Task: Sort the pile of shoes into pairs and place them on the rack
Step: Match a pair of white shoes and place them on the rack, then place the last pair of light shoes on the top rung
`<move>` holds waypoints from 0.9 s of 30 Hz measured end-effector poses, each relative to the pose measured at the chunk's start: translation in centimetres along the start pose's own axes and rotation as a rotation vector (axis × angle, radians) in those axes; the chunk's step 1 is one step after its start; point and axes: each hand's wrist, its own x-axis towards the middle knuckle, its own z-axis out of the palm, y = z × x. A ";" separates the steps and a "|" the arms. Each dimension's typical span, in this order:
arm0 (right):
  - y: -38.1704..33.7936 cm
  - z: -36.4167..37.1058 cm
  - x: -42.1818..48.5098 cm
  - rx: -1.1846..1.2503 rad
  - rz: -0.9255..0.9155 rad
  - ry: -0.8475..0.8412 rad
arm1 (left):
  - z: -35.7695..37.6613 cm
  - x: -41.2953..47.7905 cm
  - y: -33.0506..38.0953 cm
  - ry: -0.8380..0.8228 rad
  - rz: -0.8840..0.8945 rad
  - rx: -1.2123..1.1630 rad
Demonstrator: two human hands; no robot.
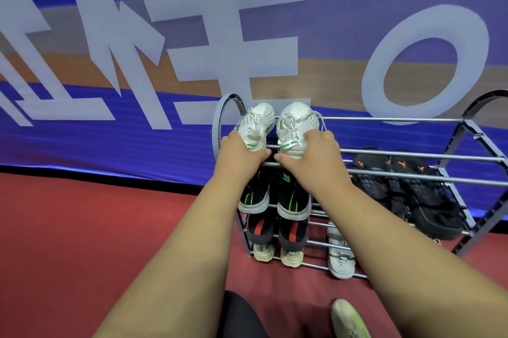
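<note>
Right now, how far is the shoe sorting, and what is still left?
Done: a black-green pair, a black-red pair and black sandals sit lower on the rack. In hand: left hand and right hand each grip one of the white sneakers on top. Left: the lone white slipper needs its mate; the pale shoe on the floor may be worn.

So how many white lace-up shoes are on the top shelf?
2: the left shoe in the left hand by the rack end, the right shoe beside it in the right hand.
</note>
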 end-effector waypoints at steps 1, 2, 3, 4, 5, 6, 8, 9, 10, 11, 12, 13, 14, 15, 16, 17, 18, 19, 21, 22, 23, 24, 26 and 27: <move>-0.2 0.1 -0.1 0.011 -0.003 0.002 | -0.1 0.0 0.0 0.006 0.007 0.004; -0.3 0.1 -0.1 0.019 -0.008 0.003 | -0.1 0.0 -0.1 0.016 0.014 0.009; -0.4 0.1 -0.1 0.024 -0.014 0.001 | -0.1 0.1 -0.2 0.025 0.023 0.010; -0.5 0.2 -0.1 0.028 -0.016 -0.004 | -0.2 0.2 -0.4 0.028 0.026 0.011; -0.6 0.2 -0.1 0.035 -0.013 -0.013 | -0.2 0.2 -0.5 0.029 0.030 0.011; -0.6 0.2 -0.2 0.041 -0.010 -0.022 | -0.3 0.2 -0.5 0.029 0.039 0.012; -0.6 0.3 -0.3 0.042 -0.015 -0.034 | -0.5 0.1 -0.6 0.025 0.064 0.018; -0.6 0.2 -0.4 0.037 -0.019 -0.042 | -0.7 0.0 -0.6 0.022 0.077 0.020; -0.6 0.1 -0.5 0.028 -0.023 -0.053 | -0.9 -0.2 -0.5 0.014 0.087 0.027; -0.5 -0.1 -0.6 0.019 -0.027 -0.067 | -1.1 -0.3 -0.6 0.011 0.101 0.032; -0.4 -0.3 -0.8 0.011 -0.030 -0.083 | -1.4 -0.4 -0.6 0.012 0.107 0.045; -0.3 -0.6 -1.1 0.003 -0.033 -0.095 | -1.6 -0.7 -0.6 0.016 0.111 0.060; -0.2 -0.8 -1.4 -0.009 -0.038 -0.098 | -2.0 -1.0 -0.5 0.024 0.112 0.080; -0.1 -1.2 -1.9 -0.021 -0.044 -0.090 | -2.3 -1.4 -0.5 0.038 0.118 0.101; 0.0 -1.6 -2.4 -0.030 -0.051 -0.078 | -2.8 -1.9 -0.4 0.052 0.119 0.121; 0.1 -2.0 -3.1 -0.038 -0.059 -0.065 | -3.3 -2.5 -0.4 0.061 0.117 0.132; 0.1 -2.4 -3.8 -0.050 -0.072 -0.053 | -3.8 -3.0 -0.4 0.066 0.116 0.142; 0.2 -2.9 -4.5 -0.069 -0.091 -0.042 | -4.2 -3.6 -0.6 0.076 0.116 0.150; 0.4 -3.8 -6.0 -0.106 -0.128 -0.011 | -5.0 -4.7 -1.0 0.108 0.093 0.141; 0.6 -4.1 -6.8 -0.124 -0.144 0.012 | -5.3 -5.2 -1.2 0.115 0.072 0.136; 0.8 -4.4 -7.5 -0.146 -0.156 0.031 | -5.5 -6.0 -1.2 0.099 0.054 0.141; 1.1 -4.7 -8.2 -0.164 -0.162 0.034 | -5.5 -6.9 -1.1 0.048 0.036 0.156; 2.0 -5.1 -9.7 -0.218 -0.176 -0.030 | -4.9 -8.9 -0.6 -0.114 0.033 0.216; 2.7 -5.3 -10.4 -0.277 -0.203 -0.092 | -4.3 -9.7 -0.3 -0.212 0.034 0.257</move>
